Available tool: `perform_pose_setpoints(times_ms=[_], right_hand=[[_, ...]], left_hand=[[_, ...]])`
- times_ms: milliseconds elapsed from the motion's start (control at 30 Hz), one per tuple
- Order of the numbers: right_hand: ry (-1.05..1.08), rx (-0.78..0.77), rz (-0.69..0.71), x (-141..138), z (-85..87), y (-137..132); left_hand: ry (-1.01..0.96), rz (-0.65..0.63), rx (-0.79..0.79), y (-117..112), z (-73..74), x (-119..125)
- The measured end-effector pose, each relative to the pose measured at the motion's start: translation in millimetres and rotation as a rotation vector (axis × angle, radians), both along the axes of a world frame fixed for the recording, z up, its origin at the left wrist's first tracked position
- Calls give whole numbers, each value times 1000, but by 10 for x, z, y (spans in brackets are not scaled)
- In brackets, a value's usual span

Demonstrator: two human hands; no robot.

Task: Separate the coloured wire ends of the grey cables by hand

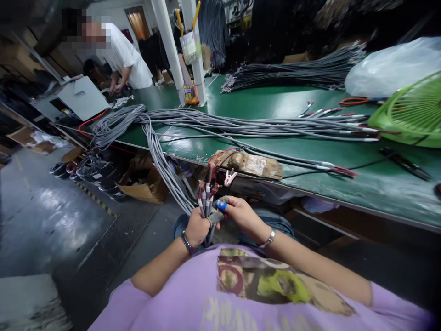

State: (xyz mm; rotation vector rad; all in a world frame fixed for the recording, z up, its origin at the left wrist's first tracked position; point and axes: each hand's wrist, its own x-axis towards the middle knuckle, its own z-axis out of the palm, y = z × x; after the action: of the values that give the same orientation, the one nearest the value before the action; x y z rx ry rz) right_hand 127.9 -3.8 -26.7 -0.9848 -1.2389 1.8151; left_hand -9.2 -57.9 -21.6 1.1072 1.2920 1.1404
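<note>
Just above the lap, the left hand [197,228] is clenched around a bundle of grey cables [206,197]. It seems to hold their stripped ends gathered and upright, long axis pointing up toward the bench edge. Beside it, the right hand [243,215] pinches one end, apparently singling it out. Beyond, the bundle drapes down from the green bench [275,103], and a co-worker [126,57] bends far off.
</note>
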Motion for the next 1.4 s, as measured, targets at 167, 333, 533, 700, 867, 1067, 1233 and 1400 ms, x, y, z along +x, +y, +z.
perform_pose_setpoints(times_ms=[167, 333, 533, 700, 867, 1067, 1233, 1400], right_hand=[[169, -246, -227, 165, -73, 114], [159, -154, 37, 177, 47, -8], [1, 47, 125, 40, 140, -58], [96, -107, 92, 71, 59, -53], [197, -269, 62, 59, 24, -85], [125, -122, 10, 35, 27, -81], [28, 30, 102, 34, 100, -62], [-16, 54, 98, -8, 110, -45]], left_hand=[[-102, 105, 88, 11, 39, -34], [-94, 110, 62, 48, 31, -48], [-4, 8, 38, 25, 22, -37], [14, 65, 42, -19, 7, -20], [-23, 132, 93, -5, 6, 9], [-41, 126, 70, 22, -5, -12], [-31, 112, 33, 20, -7, -19], [-40, 110, 21, 29, -55, -5]])
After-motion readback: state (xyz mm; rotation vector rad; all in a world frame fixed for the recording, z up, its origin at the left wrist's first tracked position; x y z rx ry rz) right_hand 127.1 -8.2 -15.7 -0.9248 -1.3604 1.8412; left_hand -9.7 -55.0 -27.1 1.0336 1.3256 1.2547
